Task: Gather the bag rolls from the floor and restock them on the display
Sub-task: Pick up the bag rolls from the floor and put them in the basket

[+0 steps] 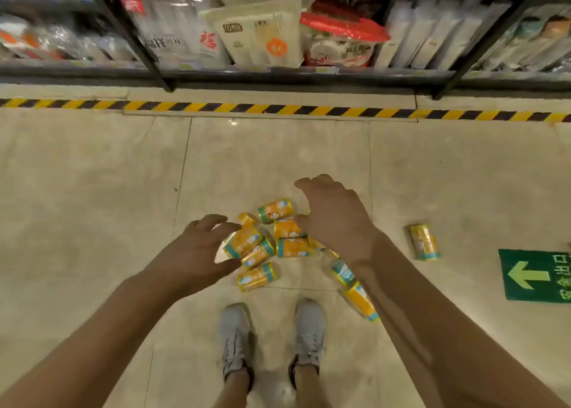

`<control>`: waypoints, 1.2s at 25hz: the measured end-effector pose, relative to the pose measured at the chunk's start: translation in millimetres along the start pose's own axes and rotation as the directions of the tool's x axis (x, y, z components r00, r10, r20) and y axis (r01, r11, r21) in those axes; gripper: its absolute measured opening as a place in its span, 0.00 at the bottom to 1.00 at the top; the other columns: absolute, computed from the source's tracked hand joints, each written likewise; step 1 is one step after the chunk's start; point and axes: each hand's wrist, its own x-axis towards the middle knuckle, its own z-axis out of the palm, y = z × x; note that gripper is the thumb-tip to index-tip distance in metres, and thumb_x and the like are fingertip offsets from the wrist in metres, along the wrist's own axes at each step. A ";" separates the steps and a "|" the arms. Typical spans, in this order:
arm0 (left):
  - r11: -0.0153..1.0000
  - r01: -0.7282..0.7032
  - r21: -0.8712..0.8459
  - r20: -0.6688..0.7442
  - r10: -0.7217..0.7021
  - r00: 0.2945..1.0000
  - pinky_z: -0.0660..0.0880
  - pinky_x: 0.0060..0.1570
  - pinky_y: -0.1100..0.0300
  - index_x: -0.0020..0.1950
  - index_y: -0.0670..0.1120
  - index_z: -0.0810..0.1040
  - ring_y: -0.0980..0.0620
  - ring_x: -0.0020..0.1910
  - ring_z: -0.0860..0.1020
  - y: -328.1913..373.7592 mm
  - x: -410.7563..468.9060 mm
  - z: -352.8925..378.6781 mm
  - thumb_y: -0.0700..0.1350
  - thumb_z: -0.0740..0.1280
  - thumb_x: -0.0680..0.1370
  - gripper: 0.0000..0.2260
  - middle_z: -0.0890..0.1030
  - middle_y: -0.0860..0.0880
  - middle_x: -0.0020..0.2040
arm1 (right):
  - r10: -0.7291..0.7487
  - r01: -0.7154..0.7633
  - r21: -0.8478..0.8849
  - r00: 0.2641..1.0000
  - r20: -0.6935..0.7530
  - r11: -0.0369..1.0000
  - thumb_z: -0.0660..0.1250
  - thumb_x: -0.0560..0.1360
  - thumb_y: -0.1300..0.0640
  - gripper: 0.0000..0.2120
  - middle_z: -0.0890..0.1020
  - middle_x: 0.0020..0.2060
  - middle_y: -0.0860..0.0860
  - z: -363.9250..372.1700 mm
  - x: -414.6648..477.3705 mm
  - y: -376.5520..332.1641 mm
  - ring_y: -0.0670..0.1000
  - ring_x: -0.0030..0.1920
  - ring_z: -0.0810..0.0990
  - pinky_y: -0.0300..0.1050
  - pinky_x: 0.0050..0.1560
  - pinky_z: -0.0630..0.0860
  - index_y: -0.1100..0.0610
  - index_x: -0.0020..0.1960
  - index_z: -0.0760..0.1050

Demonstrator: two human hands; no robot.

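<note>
Apparently nothing was restocked yet: the bag rolls (pixel 287 231) lay heaped on the floor (pixel 92 191) just ahead of the shoes (pixel 234 339), one stray roll (pixel 425 242) farther right. The left hand (pixel 200 250) gripped the leftmost roll (pixel 242 241); the right hand (pixel 335 219) arched open above the heap.

Warm, dim indoor light tints the floor (pixel 92 191) yellow. Far beyond the right hand (pixel 335 219) the shelf (pixel 278 75) is blurred, and the frame bows at its edges.
</note>
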 end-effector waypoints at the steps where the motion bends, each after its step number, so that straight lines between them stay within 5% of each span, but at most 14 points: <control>1: 1.000 0.008 0.002 0.026 -0.008 1.000 0.68 0.70 0.49 0.76 0.59 0.66 0.45 0.74 0.65 -13.4 26.0 28.3 0.60 0.71 0.75 0.31 0.64 0.52 0.77 | 0.034 -0.034 0.021 0.999 0.027 0.999 0.67 0.77 0.47 0.28 0.71 0.67 0.54 38.7 18.5 14.4 0.58 0.66 0.73 0.52 0.63 0.70 0.50 0.75 0.64; 5: 0.999 0.023 -0.031 0.025 -0.022 0.999 0.75 0.62 0.42 0.73 0.55 0.70 0.39 0.66 0.73 -71.1 107.7 138.7 0.64 0.71 0.71 0.33 0.70 0.45 0.72 | 0.092 -0.103 0.072 0.985 0.143 0.992 0.68 0.77 0.47 0.29 0.71 0.69 0.54 184.7 78.4 47.9 0.58 0.69 0.70 0.53 0.67 0.69 0.50 0.75 0.65; 9: 0.993 0.119 -0.013 0.035 -0.118 0.992 0.71 0.66 0.42 0.79 0.54 0.64 0.40 0.72 0.66 -111.9 172.2 223.4 0.54 0.75 0.74 0.36 0.63 0.45 0.77 | 0.057 -0.066 0.064 0.989 0.133 0.996 0.70 0.76 0.47 0.31 0.70 0.69 0.56 304.3 149.9 57.0 0.60 0.70 0.69 0.53 0.68 0.68 0.50 0.76 0.64; 16: 0.988 0.153 -0.005 -0.051 -0.153 0.987 0.69 0.65 0.46 0.78 0.49 0.60 0.40 0.72 0.64 -143.2 242.5 293.4 0.54 0.75 0.73 0.39 0.64 0.45 0.74 | -0.018 0.028 -0.116 0.997 0.081 0.993 0.73 0.74 0.43 0.32 0.72 0.66 0.56 385.2 246.8 66.7 0.59 0.67 0.71 0.54 0.64 0.69 0.53 0.72 0.66; 23: 0.989 0.130 -0.069 -0.159 -0.140 0.977 0.74 0.53 0.48 0.75 0.45 0.64 0.42 0.66 0.67 -146.4 255.9 300.5 0.50 0.77 0.71 0.37 0.67 0.44 0.67 | -0.145 0.154 -0.162 0.987 0.067 0.975 0.74 0.72 0.40 0.34 0.76 0.61 0.54 379.7 249.6 74.3 0.58 0.60 0.77 0.52 0.57 0.72 0.56 0.69 0.65; 27: 0.950 0.106 -0.294 -0.252 -0.184 0.950 0.77 0.55 0.47 0.72 0.42 0.70 0.41 0.61 0.72 -142.9 214.6 254.1 0.44 0.80 0.66 0.37 0.68 0.42 0.65 | -0.122 0.124 0.046 0.992 -0.043 0.991 0.78 0.70 0.49 0.34 0.72 0.63 0.56 314.2 215.4 65.2 0.61 0.56 0.79 0.51 0.50 0.75 0.58 0.70 0.69; 30: 0.895 0.067 -0.441 -0.315 -0.224 0.922 0.69 0.54 0.75 0.69 0.43 0.72 0.52 0.55 0.72 -128.0 173.1 192.1 0.41 0.80 0.65 0.34 0.68 0.49 0.62 | -0.090 0.128 0.235 0.982 -0.167 0.964 0.79 0.67 0.50 0.30 0.73 0.57 0.54 242.7 184.5 45.6 0.60 0.50 0.80 0.50 0.47 0.76 0.56 0.64 0.73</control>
